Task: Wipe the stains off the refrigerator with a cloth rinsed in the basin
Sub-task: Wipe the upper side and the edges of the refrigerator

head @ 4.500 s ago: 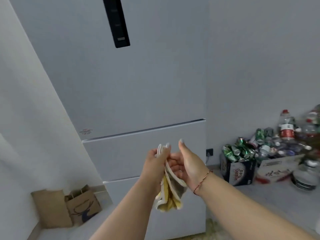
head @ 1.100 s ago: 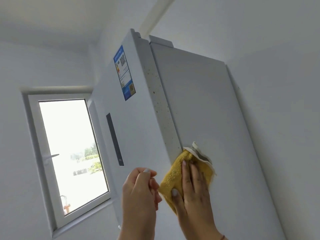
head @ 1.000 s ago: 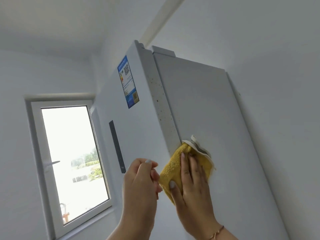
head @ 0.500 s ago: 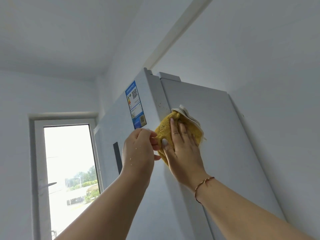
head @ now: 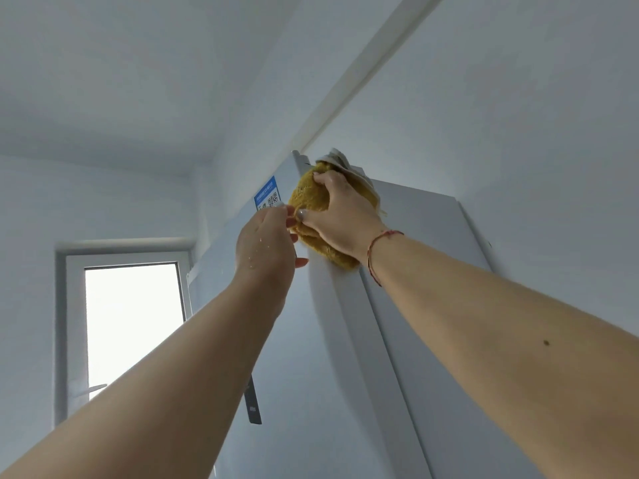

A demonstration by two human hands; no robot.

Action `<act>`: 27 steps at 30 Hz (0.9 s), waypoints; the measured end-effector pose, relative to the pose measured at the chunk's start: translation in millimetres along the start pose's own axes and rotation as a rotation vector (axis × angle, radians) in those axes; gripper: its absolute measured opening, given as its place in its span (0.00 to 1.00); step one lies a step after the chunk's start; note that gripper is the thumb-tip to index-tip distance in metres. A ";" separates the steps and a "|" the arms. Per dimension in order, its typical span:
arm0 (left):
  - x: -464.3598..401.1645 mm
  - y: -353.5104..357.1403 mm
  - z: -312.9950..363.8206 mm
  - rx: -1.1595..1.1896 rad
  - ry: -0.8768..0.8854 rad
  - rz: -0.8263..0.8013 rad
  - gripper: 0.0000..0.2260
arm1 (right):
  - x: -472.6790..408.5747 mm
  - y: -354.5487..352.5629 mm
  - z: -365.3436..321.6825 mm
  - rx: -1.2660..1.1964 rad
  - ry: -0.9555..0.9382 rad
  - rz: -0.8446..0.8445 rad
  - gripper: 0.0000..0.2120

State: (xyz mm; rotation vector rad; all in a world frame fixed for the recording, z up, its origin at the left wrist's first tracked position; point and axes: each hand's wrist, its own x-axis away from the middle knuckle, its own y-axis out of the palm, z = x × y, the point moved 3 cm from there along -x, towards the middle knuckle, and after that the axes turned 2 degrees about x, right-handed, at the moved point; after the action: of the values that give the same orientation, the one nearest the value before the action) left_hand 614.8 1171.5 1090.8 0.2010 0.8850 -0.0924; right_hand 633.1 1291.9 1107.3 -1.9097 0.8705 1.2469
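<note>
The right hand [head: 340,216] lies spread over the yellow cloth [head: 307,198] and presses it flat on the top corner of the fridge [head: 345,375], with the fingers curved over the upper edge of the cloth and the thumb at its left side; so this grip is wide, with the cloth under the palm and not closed in a fist. A white layer of the cloth sticks out above the fingers, at the very top of the fridge. The left hand [head: 266,243] is just beside, its fingertips at the left edge of the cloth; whether they pinch the cloth or only touch it, I cannot tell. Small drops sit on the back of this hand. A thin red bracelet [head: 375,250] goes around the right wrist. A blue label [head: 266,197] is on the fridge door, partly behind the left hand. Lower on the door is a dark strip [head: 252,399]. At the left, a bright window [head: 133,326] is in the wall.
</note>
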 end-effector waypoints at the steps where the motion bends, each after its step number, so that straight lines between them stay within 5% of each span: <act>1: -0.8 0.3 2.7 0.007 0.007 -0.006 0.10 | -8.5 -3.1 -3.3 -0.001 -0.010 -0.008 0.32; 12: -4.0 -13.1 -1.4 -0.119 0.148 -0.132 0.10 | -26.2 22.4 0.6 0.095 -0.078 0.041 0.32; 27: 58.5 -24.4 -55.0 -0.423 0.200 -0.173 0.08 | 142.4 56.2 49.2 0.162 -0.090 0.053 0.31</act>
State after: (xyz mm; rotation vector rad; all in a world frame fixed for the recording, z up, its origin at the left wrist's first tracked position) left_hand 606.0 1159.5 1008.2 -0.2658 1.0992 -0.0449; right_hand 608.4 1279.0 948.9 -1.7003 0.9502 1.2440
